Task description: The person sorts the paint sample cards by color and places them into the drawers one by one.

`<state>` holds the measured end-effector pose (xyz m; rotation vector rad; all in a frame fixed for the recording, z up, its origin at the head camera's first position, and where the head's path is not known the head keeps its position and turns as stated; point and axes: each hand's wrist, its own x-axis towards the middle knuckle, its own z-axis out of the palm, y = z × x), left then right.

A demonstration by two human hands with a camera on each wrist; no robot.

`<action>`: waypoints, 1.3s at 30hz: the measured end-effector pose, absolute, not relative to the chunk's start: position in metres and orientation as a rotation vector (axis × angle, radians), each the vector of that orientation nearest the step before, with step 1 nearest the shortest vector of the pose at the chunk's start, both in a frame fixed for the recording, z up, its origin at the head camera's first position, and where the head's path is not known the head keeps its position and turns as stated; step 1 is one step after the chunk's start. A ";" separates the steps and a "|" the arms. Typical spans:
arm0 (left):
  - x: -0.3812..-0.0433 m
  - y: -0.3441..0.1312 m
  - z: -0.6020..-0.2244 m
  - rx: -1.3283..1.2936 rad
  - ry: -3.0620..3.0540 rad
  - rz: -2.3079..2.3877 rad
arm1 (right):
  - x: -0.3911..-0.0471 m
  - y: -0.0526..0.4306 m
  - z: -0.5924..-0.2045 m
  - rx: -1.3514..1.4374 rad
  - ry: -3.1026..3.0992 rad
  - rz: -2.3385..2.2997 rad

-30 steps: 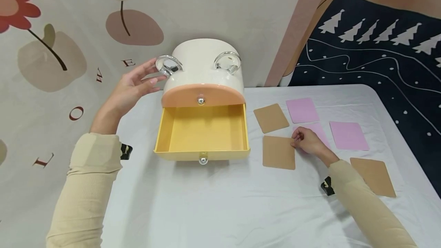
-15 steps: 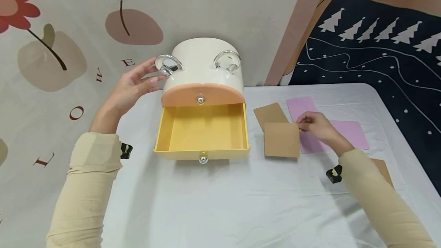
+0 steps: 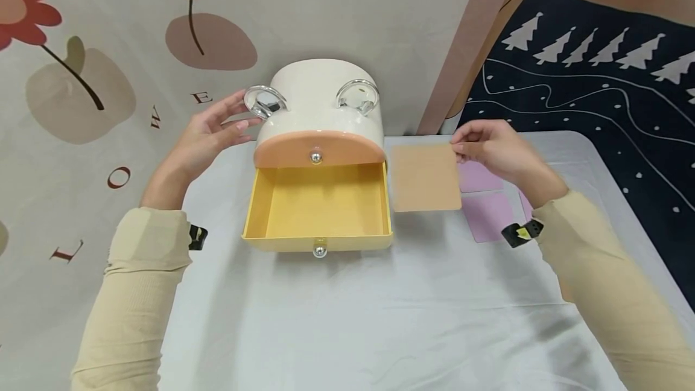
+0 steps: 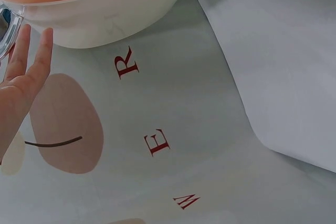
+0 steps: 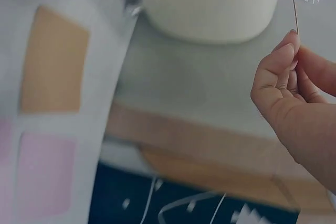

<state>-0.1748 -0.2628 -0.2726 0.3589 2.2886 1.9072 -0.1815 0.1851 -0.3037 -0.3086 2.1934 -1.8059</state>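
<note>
Right hand (image 3: 491,145) pinches brown card (image 3: 426,180) by far-right corner, above tabletop (image 3: 326,330) near far edge, right of drawer (image 3: 328,213). Left hand (image 3: 202,136): fingers loosely spread at silver ring (image 3: 267,89), contact unclear.

The person wears pale beige sleeves (image 3: 130,300), creased along the forearms, with a broad cuff (image 3: 154,237) on the left. At each wrist sits a small black camera (image 3: 534,228), the right one bearing a yellow patch (image 3: 523,233). The left hand (image 3: 210,133) and right hand (image 3: 499,151) are bare.
</note>
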 end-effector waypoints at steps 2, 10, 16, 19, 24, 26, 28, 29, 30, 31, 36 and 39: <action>-0.175 -0.263 -0.272 0.354 2.291 1.904 | -0.181 0.171 -0.299 -0.333 2.146 -1.824; -0.175 -0.262 -0.273 0.347 2.290 1.895 | -0.181 0.112 -0.305 -0.300 2.225 -1.674; -0.176 -0.262 -0.273 0.352 2.277 1.910 | -0.176 0.082 -0.311 -0.345 2.219 -1.635; -0.176 -0.262 -0.273 0.349 2.281 1.910 | -0.172 0.071 -0.312 -0.327 2.231 -1.637; -0.176 -0.263 -0.273 0.351 2.266 1.931 | -0.167 0.064 -0.316 -0.359 2.238 -1.643; -0.176 -0.263 -0.274 0.351 2.260 1.937 | -0.166 0.065 -0.317 -0.388 2.224 -1.630; -0.176 -0.263 -0.273 0.349 2.260 1.933 | -0.167 0.068 -0.317 -0.418 2.219 -1.615; -0.175 -0.262 -0.273 0.348 2.263 1.928 | -0.168 0.071 -0.316 -0.432 2.225 -1.602; -0.175 -0.262 -0.273 0.347 2.268 1.921 | -0.169 0.074 -0.316 -0.441 2.233 -1.592; -0.175 -0.262 -0.273 0.346 2.270 1.916 | -0.171 0.077 -0.316 -0.450 2.241 -1.580; -0.176 -0.262 -0.274 0.346 2.283 1.907 | -0.183 0.102 -0.321 -0.408 2.326 -1.514; -0.176 -0.263 -0.274 0.347 2.287 1.908 | -0.191 0.119 -0.329 -0.317 2.373 -1.488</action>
